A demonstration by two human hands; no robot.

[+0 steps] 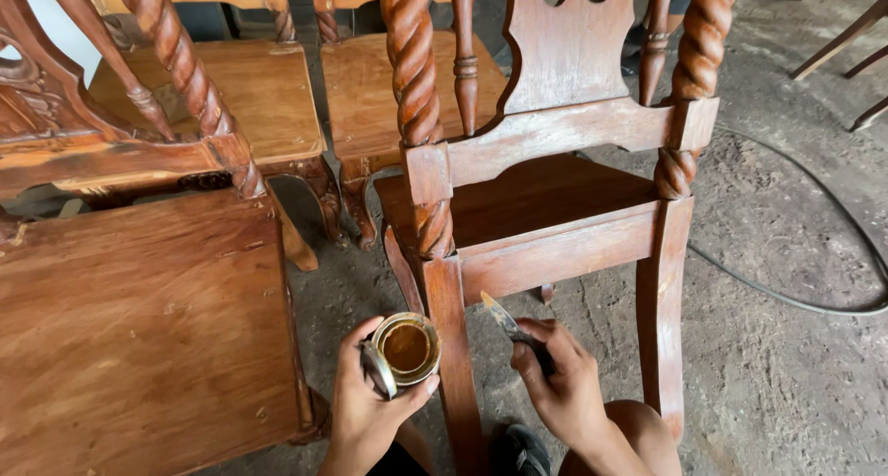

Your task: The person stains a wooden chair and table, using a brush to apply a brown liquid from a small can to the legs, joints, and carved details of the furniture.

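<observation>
Dusty workshop floor (786, 374): left hand (370, 402) grips a tilted tin (405, 348) (may spill); right hand (560, 383) at 5 o'clock pinches a putty knife (504, 317) beside a chair leg (453, 346).

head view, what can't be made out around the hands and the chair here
- Small tin in the left hand: brown contents show, depth hidden by its wall.
- Blade tool in the right hand: handle covered by the fingers.
- Chair: top of the back cut off by the upper edge.
- Black cable: its ends run past the right edge.
</observation>
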